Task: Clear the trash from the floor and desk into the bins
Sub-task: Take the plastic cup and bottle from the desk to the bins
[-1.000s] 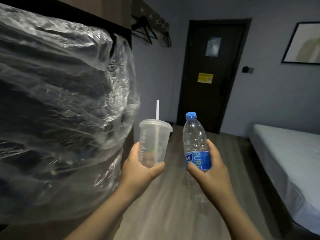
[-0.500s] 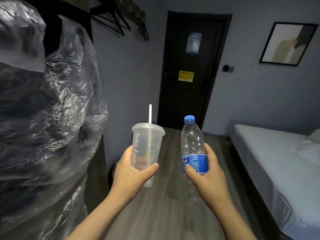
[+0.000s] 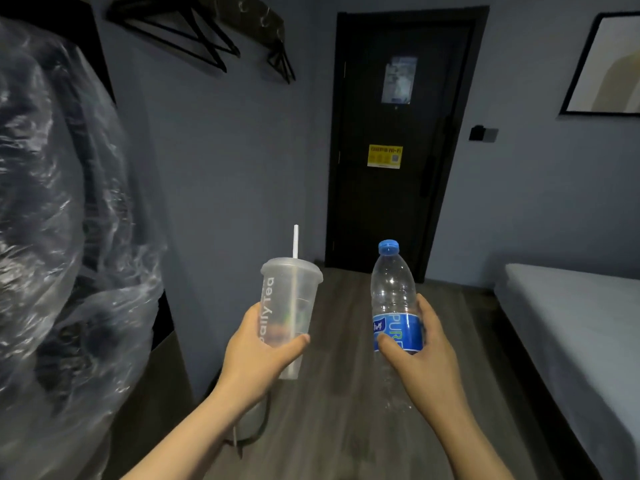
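Head view, left hand fingers curled round frosted clear plastic lidded cup with white straw, right hand gripping clear blue-capped water bottle, both upright, side by side above dark wooden floor.

Framed picture and bed run off the right edge. A plastic-wrapped bundle blurs past the left. The left forearm hides part of a dark-rimmed container. The door notices' small print is unreadable.

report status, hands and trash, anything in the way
Left hand grips lidded cup with straw, right hand grips capped water bottle. Both roughly upright, in the air. Plastic-wrapped bulk close on left, bed on right.
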A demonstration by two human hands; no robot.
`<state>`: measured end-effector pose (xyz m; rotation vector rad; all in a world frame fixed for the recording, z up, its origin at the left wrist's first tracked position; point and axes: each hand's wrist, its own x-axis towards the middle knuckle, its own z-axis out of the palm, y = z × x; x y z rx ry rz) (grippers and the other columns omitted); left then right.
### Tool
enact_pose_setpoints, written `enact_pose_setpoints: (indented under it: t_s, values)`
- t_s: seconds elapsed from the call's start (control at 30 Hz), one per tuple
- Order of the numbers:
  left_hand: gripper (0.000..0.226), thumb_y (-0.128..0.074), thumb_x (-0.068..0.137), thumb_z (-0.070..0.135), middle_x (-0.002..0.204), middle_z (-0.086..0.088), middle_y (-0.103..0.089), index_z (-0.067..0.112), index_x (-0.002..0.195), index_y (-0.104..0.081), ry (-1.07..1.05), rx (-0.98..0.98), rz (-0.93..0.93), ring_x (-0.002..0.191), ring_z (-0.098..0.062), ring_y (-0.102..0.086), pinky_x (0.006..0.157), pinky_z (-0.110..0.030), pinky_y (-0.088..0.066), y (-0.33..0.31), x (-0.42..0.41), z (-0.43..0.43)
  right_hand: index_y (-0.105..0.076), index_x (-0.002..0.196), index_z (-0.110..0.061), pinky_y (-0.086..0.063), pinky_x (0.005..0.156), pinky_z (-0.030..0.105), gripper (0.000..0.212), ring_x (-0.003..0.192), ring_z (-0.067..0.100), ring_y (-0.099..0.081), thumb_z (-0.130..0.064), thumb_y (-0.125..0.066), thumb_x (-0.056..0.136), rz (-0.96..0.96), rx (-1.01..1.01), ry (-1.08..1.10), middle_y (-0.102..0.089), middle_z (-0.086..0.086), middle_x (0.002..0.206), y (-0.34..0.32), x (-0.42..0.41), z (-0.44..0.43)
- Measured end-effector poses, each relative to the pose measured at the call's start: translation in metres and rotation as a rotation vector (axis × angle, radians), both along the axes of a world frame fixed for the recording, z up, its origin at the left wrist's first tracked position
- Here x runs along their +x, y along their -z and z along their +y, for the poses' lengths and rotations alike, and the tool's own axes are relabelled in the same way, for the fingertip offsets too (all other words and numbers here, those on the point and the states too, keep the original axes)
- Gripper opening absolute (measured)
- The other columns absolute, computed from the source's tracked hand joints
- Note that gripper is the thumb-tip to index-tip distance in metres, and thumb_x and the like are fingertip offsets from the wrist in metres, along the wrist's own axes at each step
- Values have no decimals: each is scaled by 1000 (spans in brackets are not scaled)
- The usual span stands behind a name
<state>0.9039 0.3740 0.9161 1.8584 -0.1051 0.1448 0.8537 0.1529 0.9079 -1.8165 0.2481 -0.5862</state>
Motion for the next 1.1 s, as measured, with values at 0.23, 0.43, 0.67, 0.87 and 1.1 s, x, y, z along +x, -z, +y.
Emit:
enact_pose_setpoints:
  t_s: [0.23, 0.43, 0.67, 0.87, 1.1]
  values:
    - [61, -79, 66, 39, 94, 24, -61, 46, 115, -43, -78, 46, 31, 81, 23, -54, 53, -7, -40, 17, 107, -26, -28, 148, -35, -43, 52, 1, 84, 80, -20, -56, -20, -73, 79, 70, 32, -44, -54, -22, 108, 16, 113, -41]
    - [57, -80, 67, 34, 89, 22, -61, 45, 110, -43, -98, 37, 57, 74, 11, -60, 51, -8, -41, 36, 220, -40, -25, 149, -31, -43, 51, 3, 87, 80, -18, -56, -23, -74, 78, 113, -4, -49, -51, -24, 100, 32, 225, -59]
    - [58, -82, 69, 34, 90, 15, -63, 38, 113, -45, -93, -37, 102, 75, 3, -62, 51, -9, -41, 46, 373, -36, -31, 145, -32, -44, 50, 4, 78, 76, -10, -61, -23, -73, 80, 138, -51, -60, -56, -19, 103, 33, 373, -61]
    - [55, -77, 72, 30, 90, 12, -60, 32, 114, -42, -77, -9, 165, 75, -1, -59, 47, -8, -39, 62, 483, -44, -29, 148, -28, -46, 56, 11, 78, 85, 6, -63, -26, -72, 83, 222, -26, -56, -54, -14, 109, 46, 475, -69]
    - [53, -78, 73, 26, 91, 16, -61, 31, 113, -43, -118, 52, 212, 77, 1, -59, 53, -14, -39, 88, 601, -66, -36, 143, -24, -50, 55, 14, 74, 79, 8, -66, -20, -74, 80, 269, -52, -77, -58, -12, 103, 69, 596, -103]
